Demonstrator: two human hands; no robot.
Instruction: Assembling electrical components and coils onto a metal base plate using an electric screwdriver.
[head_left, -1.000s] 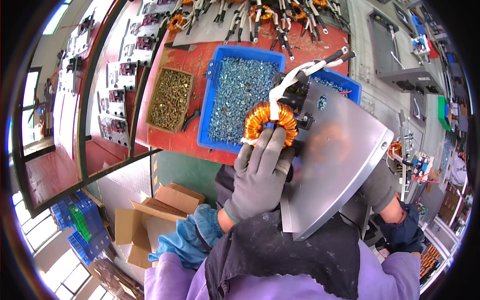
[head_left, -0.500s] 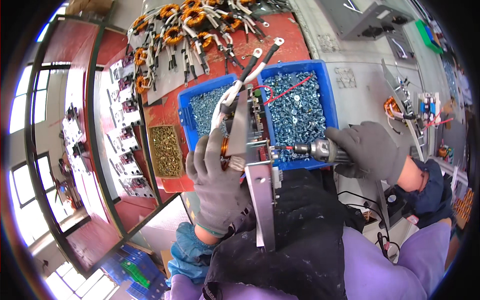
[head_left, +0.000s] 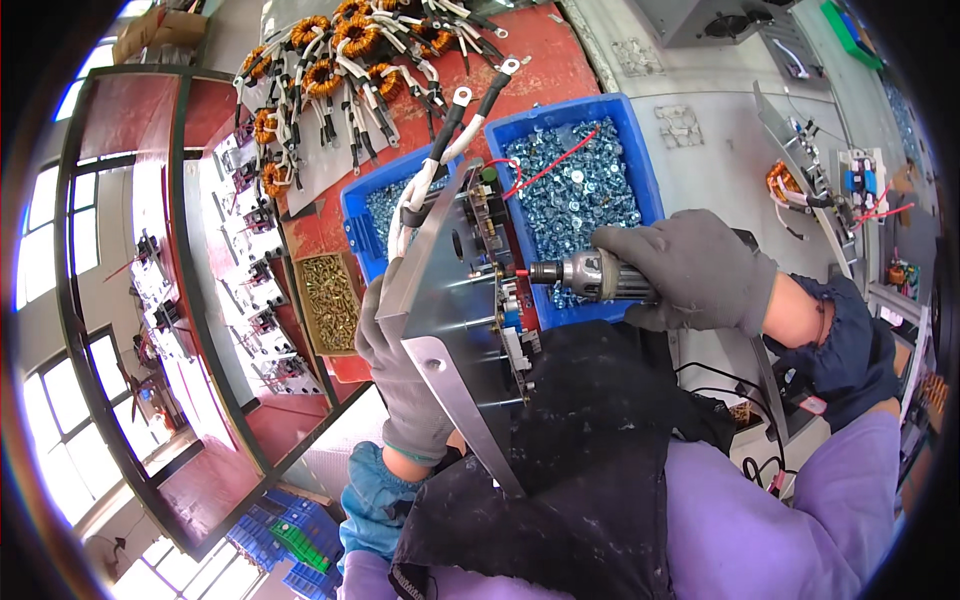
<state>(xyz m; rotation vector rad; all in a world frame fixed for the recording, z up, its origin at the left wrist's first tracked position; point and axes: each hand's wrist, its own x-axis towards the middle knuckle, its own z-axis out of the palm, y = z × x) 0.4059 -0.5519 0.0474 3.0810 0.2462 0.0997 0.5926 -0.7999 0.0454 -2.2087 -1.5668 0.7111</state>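
My left hand (head_left: pixel 405 385), in a grey glove, grips a bent metal plate (head_left: pixel 450 310) from behind and holds it on edge against my black apron. A circuit board (head_left: pixel 500 270) and thick black and white cables with ring lugs (head_left: pixel 450 130) are fixed to the plate. My right hand (head_left: pixel 695 270), also gloved, is closed on an electric screwdriver (head_left: pixel 590 277). Its tip points left and touches the board side of the plate. Behind the plate stands a blue bin (head_left: pixel 575 190) full of silvery screws.
A second blue bin of screws (head_left: pixel 375 215) and a tray of brass screws (head_left: pixel 330 300) sit to the left on the red bench. Several copper-wound coils with leads (head_left: pixel 330 60) lie at the back. More metal parts and a coil (head_left: pixel 790 185) lie on the grey bench at right.
The plate has turned from face-on to edge-on and tilted. The right hand has brought the screwdriver up to the board side. The view has shifted so the coils show at the top.
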